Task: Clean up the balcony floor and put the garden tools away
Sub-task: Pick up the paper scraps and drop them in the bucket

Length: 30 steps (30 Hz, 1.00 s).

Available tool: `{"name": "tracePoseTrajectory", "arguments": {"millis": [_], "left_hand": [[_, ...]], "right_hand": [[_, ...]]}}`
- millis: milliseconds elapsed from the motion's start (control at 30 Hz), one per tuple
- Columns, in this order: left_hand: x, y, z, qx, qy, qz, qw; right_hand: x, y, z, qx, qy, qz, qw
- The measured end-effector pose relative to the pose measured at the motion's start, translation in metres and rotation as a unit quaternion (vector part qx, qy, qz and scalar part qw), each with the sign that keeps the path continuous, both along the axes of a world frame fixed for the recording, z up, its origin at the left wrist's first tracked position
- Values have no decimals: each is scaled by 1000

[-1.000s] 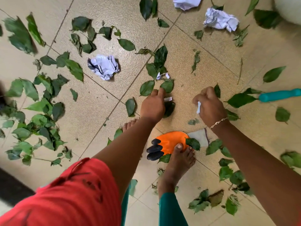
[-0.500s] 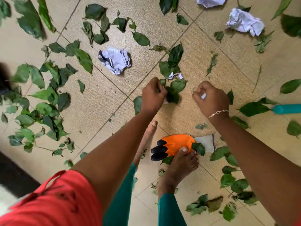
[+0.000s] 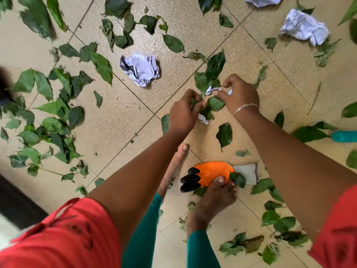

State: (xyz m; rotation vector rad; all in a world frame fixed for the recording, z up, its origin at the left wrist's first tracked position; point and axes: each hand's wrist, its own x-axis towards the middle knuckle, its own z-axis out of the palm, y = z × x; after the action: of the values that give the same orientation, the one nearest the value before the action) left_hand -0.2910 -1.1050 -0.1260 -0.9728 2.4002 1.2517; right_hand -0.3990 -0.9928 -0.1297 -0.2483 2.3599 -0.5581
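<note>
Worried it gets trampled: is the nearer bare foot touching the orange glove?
Touching. In the head view the nearer bare foot has its toes resting on the near edge of the orange glove.

Floor (image 3: 119, 120). Clock bearings are taken from the two hands, with 12 pointing away from the person.
- Centre: left hand (image 3: 183, 113), a leaf bunch (image 3: 207, 113) in its fingers. The right hand (image 3: 240, 94) is just beside it at its 2 o'clock, a paper scrap (image 3: 211, 90) between its fingertips.
- 10 o'clock, near: paper ball (image 3: 140, 68).
- 2 o'clock, well apart: second paper ball (image 3: 304, 27).
- 1 o'clock, at the frame edge: third paper ball (image 3: 262, 0).
- 3 o'clock, at the frame edge: tool handle (image 3: 344, 136).
- 6 o'clock: single leaf (image 3: 224, 135). Nearer the person is a glove (image 3: 210, 174), with the right foot (image 3: 214, 198) toes on it.
- 7 o'clock: left foot (image 3: 179, 153).
- 9 o'clock: leaf heap (image 3: 48, 120).
- 5 o'clock: scattered leaves (image 3: 278, 221).
</note>
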Motion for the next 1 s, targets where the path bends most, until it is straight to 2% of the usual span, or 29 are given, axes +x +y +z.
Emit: {"name": "tracePoseTrajectory", "arguments": {"millis": [100, 200, 300, 400, 467, 567, 767, 833, 933, 1000], "left_hand": [[-21, -2, -2, -57, 12, -56, 997], [-32, -6, -6, -85, 10, -132, 988], [-15, -12, -9, -96, 32, -206, 973], [18, -13, -15, -135, 46, -350, 926], [31, -13, -19, -185, 55, -422, 886], [29, -15, -28, -235, 86, -434, 865], [17, -17, -34, -214, 120, -451, 858], [13, -17, -36, -210, 116, -469, 850], [6, -13, -36, -201, 137, -471, 848], [1, -9, -31, -210, 168, -439, 857]], "right_hand": [[-3, -6, -2, 21, 1, 21, 1000], [-6, 0, -4, -50, -7, -52, 997], [-10, 12, 0, -134, -51, -141, 980], [-15, 25, 3, -234, -130, -252, 930], [-18, 31, 2, -269, -140, -288, 908], [-23, 37, 2, -302, -145, -337, 880], [-45, 39, 11, -282, -159, -428, 844], [-53, 41, 11, -261, -133, -429, 854], [-69, 51, 5, -175, -8, -316, 933], [-81, 57, 5, -121, 96, -267, 951]]}}
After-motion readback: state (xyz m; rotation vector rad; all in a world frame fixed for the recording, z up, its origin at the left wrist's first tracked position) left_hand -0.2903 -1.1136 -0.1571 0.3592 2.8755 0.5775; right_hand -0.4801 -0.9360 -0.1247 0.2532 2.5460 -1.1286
